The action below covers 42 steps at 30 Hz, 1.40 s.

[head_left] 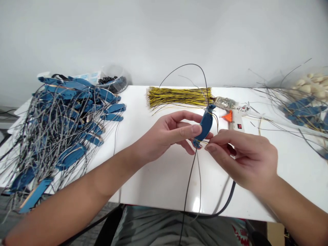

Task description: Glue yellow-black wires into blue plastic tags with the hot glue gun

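Observation:
My left hand (179, 131) grips a curved blue plastic piece (206, 123) between thumb and fingers, holding it upright above the table. Long black and grey wires (191, 177) run out of its lower end, and a black wire arcs up from its top. At the right, my right hand (238, 153) pinches a thin yellow wire (203, 141) near the blue piece's lower end. The tip of that wire is hidden by my fingers.
A bundle of yellow-and-black wires (179, 97) lies at the back. Beside it rests a white glue gun (238, 116) with an orange trigger. Blue pieces with tangled wires (69, 119) heap up at left. More blue pieces (304, 109) and a bag of cream-coloured parts (311, 83) lie right.

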Tool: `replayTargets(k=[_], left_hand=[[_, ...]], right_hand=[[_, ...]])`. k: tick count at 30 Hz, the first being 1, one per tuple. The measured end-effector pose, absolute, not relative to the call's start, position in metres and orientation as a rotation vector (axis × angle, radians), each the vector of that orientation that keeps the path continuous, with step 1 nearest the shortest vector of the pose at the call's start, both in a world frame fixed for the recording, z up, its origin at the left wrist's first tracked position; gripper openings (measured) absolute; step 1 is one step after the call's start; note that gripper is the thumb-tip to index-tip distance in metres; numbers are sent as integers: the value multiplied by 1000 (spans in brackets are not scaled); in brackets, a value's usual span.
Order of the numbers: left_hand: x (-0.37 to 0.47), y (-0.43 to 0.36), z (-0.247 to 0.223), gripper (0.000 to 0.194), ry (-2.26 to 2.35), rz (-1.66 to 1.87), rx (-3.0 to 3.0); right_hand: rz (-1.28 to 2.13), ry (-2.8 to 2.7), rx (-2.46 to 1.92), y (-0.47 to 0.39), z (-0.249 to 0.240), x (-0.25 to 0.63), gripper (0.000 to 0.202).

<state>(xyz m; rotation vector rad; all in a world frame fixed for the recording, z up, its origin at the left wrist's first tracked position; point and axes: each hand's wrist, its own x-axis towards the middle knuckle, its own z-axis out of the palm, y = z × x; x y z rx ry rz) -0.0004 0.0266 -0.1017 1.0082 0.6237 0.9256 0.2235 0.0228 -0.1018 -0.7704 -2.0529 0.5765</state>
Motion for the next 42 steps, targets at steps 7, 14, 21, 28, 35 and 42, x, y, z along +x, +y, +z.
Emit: replayTargets(k=[7, 14, 21, 28, 35, 42], left_hand=[[-1, 28, -102, 29, 624, 827, 929], [-3, 30, -103, 24, 584, 755, 898], [-4, 30, -104, 25, 536, 707, 868], [-5, 30, -105, 30, 495, 667, 838], [-6, 31, -109, 35, 441, 614, 820], [-9, 31, -110, 38, 427, 567, 833]], right_hand=[[469, -2092, -691, 22, -99, 223, 13], [356, -2114, -660, 22, -97, 225, 17], [315, -2114, -629, 23, -96, 225, 17], [414, -2129, -559, 21, -93, 224, 13], [393, -2128, -533, 18, -90, 223, 11], [360, -2170, -466, 15, -85, 223, 10]])
